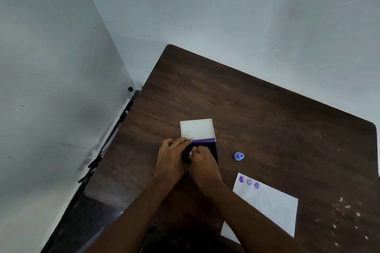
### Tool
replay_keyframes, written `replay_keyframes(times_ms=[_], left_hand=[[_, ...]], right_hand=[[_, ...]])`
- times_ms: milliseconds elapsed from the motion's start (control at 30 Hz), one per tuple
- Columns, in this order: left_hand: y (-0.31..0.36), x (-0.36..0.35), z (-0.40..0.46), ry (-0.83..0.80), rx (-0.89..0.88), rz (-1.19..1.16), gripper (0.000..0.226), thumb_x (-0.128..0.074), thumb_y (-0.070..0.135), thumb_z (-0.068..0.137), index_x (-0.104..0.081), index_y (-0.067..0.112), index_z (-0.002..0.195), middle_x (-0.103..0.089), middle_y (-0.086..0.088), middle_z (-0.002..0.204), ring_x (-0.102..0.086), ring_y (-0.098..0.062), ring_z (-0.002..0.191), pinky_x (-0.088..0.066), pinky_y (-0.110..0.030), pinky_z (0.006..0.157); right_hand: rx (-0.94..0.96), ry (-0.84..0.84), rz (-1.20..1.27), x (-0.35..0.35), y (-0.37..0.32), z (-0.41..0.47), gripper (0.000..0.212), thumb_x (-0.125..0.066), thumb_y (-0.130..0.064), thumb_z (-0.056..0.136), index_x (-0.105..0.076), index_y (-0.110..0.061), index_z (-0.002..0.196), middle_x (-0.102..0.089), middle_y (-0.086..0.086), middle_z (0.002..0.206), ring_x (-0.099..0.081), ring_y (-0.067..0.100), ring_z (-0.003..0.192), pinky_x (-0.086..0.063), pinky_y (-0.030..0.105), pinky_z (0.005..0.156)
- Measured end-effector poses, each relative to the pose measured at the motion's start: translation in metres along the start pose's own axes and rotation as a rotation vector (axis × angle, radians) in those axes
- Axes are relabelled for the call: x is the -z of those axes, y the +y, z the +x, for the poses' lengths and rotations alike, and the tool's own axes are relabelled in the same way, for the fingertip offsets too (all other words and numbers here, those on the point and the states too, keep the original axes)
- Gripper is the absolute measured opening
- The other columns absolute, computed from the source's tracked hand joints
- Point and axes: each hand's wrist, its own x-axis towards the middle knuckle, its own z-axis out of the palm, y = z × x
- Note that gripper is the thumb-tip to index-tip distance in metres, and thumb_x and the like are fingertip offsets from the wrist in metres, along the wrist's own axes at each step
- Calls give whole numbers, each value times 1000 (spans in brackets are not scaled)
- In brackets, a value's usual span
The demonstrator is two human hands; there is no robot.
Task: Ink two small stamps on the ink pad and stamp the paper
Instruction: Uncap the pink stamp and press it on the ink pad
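Observation:
An open ink pad lies mid-table, its white lid flipped back and its dark purple pad toward me. My left hand rests on the pad's left edge, fingers curled over it. My right hand is closed on a small stamp with a pale top and presses it onto the pad. A blue stamp lies on its side to the right of the pad. A white paper lies at the lower right, with three purple prints near its top corner.
The dark wooden table stands in a corner against grey walls. Its left edge runs beside a black rail on the wall side. White flecks dot the surface at the far right.

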Motion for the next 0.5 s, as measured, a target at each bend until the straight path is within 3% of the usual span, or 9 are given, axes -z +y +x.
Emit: replay_keyframes(times_ms=[267, 400, 500], left_hand=[[5, 3, -1, 17, 3, 15, 59, -69, 42, 80, -50, 28, 134, -53, 6, 138, -44, -17, 124, -32, -28, 103], [8, 8, -4, -4, 9, 33, 66, -74, 45, 73, -53, 26, 132, -55, 5, 137, -45, -20, 121, -36, -30, 100], [8, 9, -6, -14, -6, 42, 78, -79, 50, 63, -54, 23, 132, -56, 3, 136, -48, -22, 119, -38, -33, 99]], right_hand=[[-9, 56, 14, -2, 0, -3, 41, -61, -22, 88, -51, -12, 127, -56, 10, 129, -50, 24, 118, -42, 36, 101], [-22, -19, -1, 8, -1, 0, 39, -59, -20, 90, -51, -12, 128, -55, 10, 131, -49, 24, 119, -40, 36, 103], [-170, 11, 243, 21, 1, -8, 30, -56, -25, 94, -59, -15, 121, -62, 7, 122, -57, 19, 111, -44, 33, 98]])
